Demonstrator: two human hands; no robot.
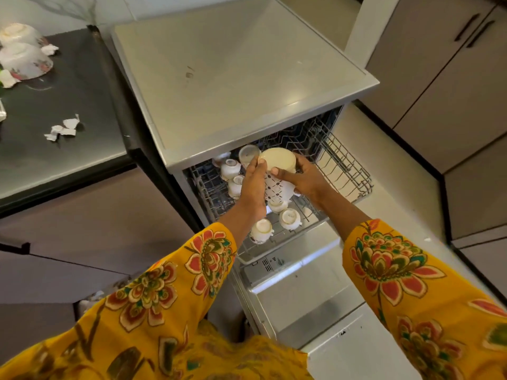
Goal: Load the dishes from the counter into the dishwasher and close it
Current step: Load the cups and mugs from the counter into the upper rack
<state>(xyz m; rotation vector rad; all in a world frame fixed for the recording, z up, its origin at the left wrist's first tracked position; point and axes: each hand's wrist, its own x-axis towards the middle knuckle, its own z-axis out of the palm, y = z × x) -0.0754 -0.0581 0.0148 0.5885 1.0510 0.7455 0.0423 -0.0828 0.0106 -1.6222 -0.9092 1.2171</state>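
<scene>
The dishwasher (241, 78) stands open with its upper rack (348, 165) pulled out over the lowered door (310, 294). Several white cups (289, 218) sit upside down in the rack. Both my hands hold a white patterned mug (277, 189), base up, over the middle of the rack. My left hand (253, 187) grips its left side, fingertips near a clear glass (248, 155). My right hand (304, 178) curls round its right side and cream base. Two white floral bowls (24, 60) lie upside down on the dark counter (74, 105) at far left.
Crumpled paper scraps (63, 128) lie on the counter. Grey cabinets (450, 86) with black handles line the right wall. The right half of the rack holds nothing. Drawer fronts sit below the counter at left.
</scene>
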